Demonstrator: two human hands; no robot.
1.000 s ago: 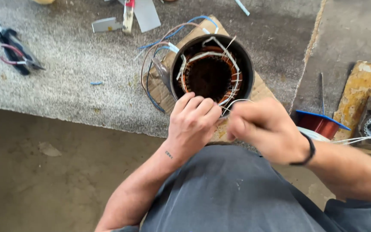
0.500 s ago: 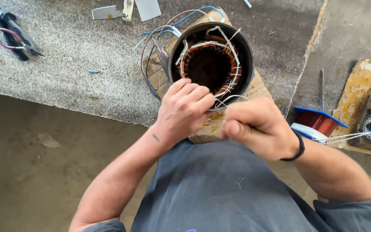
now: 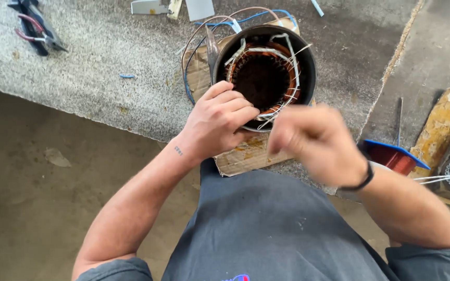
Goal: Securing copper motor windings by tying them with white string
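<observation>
Grey short-sleeved shirt, black band on right wrist, small tattoo on left forearm

Black round metal motor stator with copper windings (image 3: 264, 78) sits on a torn brown cardboard sheet (image 3: 246, 156), on the grey speckled stone slab (image 3: 95, 67). Left hand (image 3: 215, 122) rests on the stator's near rim, fingers at the windings. Right hand (image 3: 316, 143) is just right of it, near the rim, blurred, possibly pinching a wire. Thin loose wires (image 3: 199, 47) loop left of and behind the stator. Black-and-red pliers (image 3: 35, 31) lie far left on the slab. Red copper-wire spool (image 3: 391, 156) sits right, behind the right wrist.
</observation>
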